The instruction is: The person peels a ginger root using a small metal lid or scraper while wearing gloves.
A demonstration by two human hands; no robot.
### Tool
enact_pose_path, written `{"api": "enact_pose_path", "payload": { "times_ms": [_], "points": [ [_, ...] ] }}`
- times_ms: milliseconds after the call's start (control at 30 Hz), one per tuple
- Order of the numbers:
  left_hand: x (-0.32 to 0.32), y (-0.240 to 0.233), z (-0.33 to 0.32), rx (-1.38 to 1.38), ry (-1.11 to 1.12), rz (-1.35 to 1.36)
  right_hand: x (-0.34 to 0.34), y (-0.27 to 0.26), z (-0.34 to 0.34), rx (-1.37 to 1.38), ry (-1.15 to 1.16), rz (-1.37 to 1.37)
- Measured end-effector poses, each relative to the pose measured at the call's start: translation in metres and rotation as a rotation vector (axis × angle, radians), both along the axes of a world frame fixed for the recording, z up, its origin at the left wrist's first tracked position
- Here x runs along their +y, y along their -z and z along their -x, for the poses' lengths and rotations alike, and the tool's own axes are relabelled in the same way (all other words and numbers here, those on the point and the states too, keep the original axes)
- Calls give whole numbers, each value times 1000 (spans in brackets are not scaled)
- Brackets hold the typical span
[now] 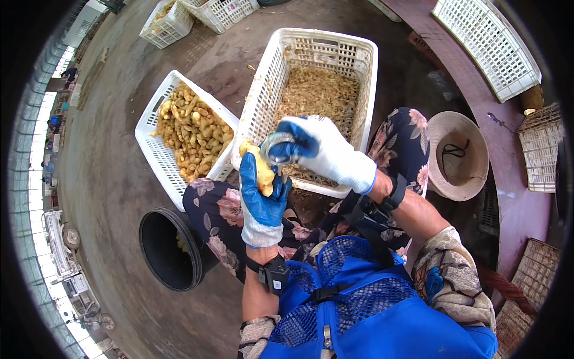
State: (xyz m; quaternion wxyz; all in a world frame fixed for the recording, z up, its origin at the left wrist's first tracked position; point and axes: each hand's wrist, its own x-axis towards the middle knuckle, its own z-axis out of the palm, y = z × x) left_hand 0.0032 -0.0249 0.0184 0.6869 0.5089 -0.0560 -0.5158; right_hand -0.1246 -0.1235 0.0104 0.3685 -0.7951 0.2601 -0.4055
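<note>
A piece of ginger root (260, 172), pale and partly peeled, lies in the grasp of my left hand (264, 199), which wears a white glove with a blue coated palm. My right hand (314, 143), gloved the same way, grips a small round metal tool (279, 148) against the ginger's upper side. The tool is blurred, so its exact kind is unclear. Both hands are above the near left edge of a white plastic crate (373, 89) with brown peel scraps (320, 92) on its bottom. Left of it, another white crate (154, 146) holds a heap of ginger (193, 130).
A black bucket (170, 251) with some ginger inside stands by my left knee. To the right are a straw hat (457, 155) and a long reddish board (515, 179) bearing a white crate (489, 45). More crates (168, 27) stand at the back. A three-wheeled cart (67, 251) is far left.
</note>
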Motion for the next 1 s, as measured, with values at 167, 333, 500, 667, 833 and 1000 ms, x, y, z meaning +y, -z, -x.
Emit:
{"api": "enact_pose_path", "payload": {
  "times_ms": [167,333,500,667,833,1000],
  "points": [
    [5,25,-25,334,375,392,0,-8,8,-9,54,-164],
    [2,10,-12,272,215,304,12,-11,9,77,-40,-88],
    [2,11,-15,213,250,363,17,-4,3,69,-39,29],
    [-1,15,-18,119,136,286,17,-4,-2,19,-54,-7],
    [-1,38,-36,275,223,427,3,-4,-1,-41,108,-73],
    [0,34,-27,-372,251,349,14,-10,-4,0,-30,-74]
  ]
}}
